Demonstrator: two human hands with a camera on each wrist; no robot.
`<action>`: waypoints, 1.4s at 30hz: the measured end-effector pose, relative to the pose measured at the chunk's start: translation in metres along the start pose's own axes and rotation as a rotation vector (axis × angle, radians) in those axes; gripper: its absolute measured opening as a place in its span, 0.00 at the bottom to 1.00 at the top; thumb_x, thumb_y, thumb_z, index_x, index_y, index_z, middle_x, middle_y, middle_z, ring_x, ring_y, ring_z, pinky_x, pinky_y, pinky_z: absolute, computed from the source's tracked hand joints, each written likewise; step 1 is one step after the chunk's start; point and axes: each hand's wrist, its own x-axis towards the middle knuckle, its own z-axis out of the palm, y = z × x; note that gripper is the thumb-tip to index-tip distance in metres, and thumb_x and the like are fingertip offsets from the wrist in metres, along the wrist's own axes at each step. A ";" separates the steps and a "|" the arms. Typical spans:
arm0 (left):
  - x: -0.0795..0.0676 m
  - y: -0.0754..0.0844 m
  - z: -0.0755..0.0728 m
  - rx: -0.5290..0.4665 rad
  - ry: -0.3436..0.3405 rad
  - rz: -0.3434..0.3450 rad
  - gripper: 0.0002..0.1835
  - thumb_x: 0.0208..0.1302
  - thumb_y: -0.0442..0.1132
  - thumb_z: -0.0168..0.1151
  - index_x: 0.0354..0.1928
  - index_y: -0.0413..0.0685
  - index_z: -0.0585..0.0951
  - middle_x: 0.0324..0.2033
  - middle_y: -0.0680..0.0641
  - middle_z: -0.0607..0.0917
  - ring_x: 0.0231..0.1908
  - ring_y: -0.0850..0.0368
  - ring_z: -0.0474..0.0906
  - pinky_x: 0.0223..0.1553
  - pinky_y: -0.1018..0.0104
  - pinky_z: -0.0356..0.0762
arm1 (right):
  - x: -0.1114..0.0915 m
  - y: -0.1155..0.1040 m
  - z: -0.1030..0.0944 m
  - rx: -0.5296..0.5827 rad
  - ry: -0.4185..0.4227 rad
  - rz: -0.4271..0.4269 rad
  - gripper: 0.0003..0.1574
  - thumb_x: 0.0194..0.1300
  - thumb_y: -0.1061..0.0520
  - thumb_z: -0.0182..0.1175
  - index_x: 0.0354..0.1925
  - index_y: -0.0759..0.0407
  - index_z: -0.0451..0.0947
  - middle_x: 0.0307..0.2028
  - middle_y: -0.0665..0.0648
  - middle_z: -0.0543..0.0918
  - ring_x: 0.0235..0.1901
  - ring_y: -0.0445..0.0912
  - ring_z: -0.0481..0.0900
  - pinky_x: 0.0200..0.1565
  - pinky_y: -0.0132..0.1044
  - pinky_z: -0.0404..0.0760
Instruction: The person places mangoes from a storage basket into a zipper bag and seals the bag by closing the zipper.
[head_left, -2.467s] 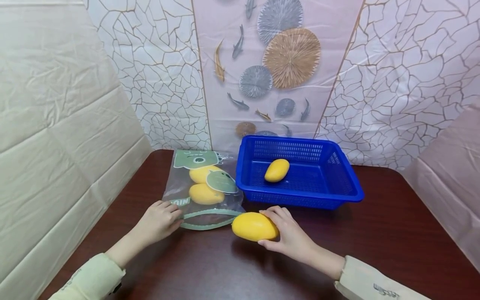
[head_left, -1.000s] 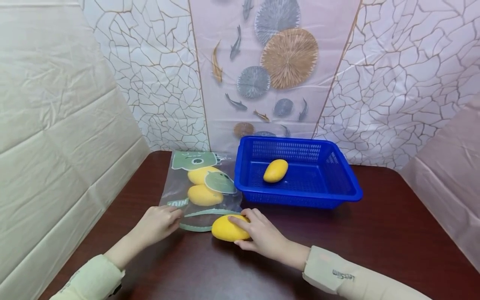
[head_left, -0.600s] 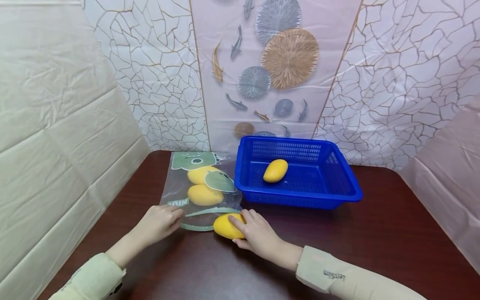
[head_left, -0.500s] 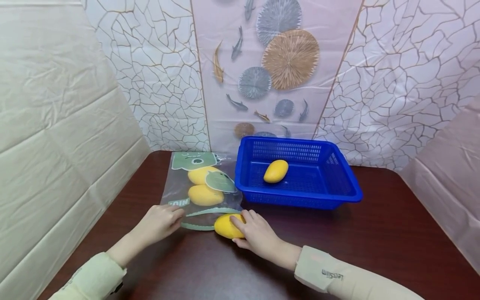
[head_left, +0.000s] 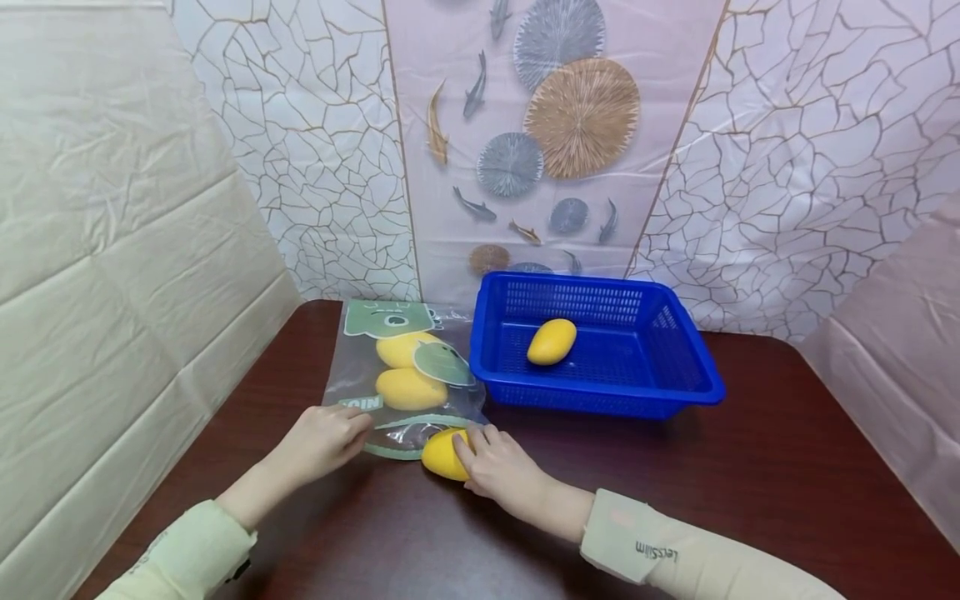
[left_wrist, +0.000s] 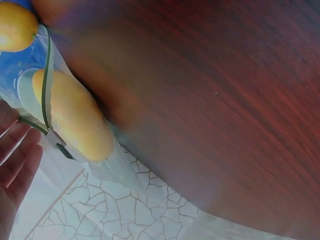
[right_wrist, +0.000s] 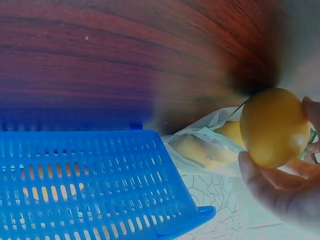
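Observation:
A clear zip bag (head_left: 393, 455) with green printed figures lies on the table, its mouth facing me. Through its film show two yellow mangoes (head_left: 411, 389), one behind the other. My left hand (head_left: 324, 439) pinches the left end of the bag's mouth with curled fingers; in the left wrist view, its fingers (left_wrist: 20, 162) are at the zip strip. My right hand (head_left: 504, 471) grips another mango (head_left: 442, 455) at the right part of the opening, covering its right end. In the right wrist view, thumb and fingers hold this mango (right_wrist: 275, 127) from either side.
A blue perforated basket (head_left: 600, 400) stands behind and right of my right hand, its left side against the bag. One mango (head_left: 552, 342) lies in it. A patterned cloth (head_left: 330, 167) hangs behind the dark wooden table (head_left: 772, 467).
My right hand has carried the mango leftward from the bag's right corner to its opening. Its fingers now cover more of the mango. The left hand has stayed at the bag's left edge.

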 end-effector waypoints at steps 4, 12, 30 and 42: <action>0.002 0.001 -0.001 -0.007 0.000 -0.008 0.14 0.36 0.30 0.69 0.19 0.51 0.72 0.17 0.57 0.74 0.15 0.62 0.69 0.15 0.69 0.63 | 0.002 -0.003 0.001 -0.002 0.050 -0.035 0.34 0.42 0.44 0.70 0.48 0.58 0.78 0.42 0.54 0.78 0.31 0.46 0.75 0.30 0.32 0.78; 0.007 -0.001 0.001 -0.007 0.011 -0.007 0.13 0.38 0.30 0.68 0.19 0.51 0.72 0.16 0.57 0.73 0.15 0.63 0.68 0.15 0.71 0.62 | 0.005 -0.010 0.000 0.028 0.067 -0.070 0.32 0.46 0.47 0.68 0.51 0.53 0.78 0.40 0.55 0.78 0.28 0.45 0.75 0.24 0.31 0.76; 0.013 0.003 -0.002 -0.043 0.035 -0.016 0.13 0.37 0.27 0.69 0.21 0.50 0.75 0.17 0.57 0.73 0.15 0.65 0.65 0.15 0.73 0.62 | 0.022 -0.022 0.009 -0.139 0.133 -0.113 0.30 0.66 0.67 0.33 0.48 0.45 0.78 0.40 0.57 0.79 0.29 0.47 0.76 0.26 0.32 0.75; 0.018 0.006 0.001 -0.053 0.022 -0.024 0.12 0.40 0.28 0.70 0.22 0.49 0.76 0.18 0.56 0.75 0.15 0.64 0.66 0.16 0.73 0.64 | 0.037 -0.024 0.018 -0.151 0.074 -0.151 0.23 0.66 0.64 0.40 0.50 0.43 0.73 0.43 0.56 0.79 0.38 0.50 0.79 0.34 0.36 0.77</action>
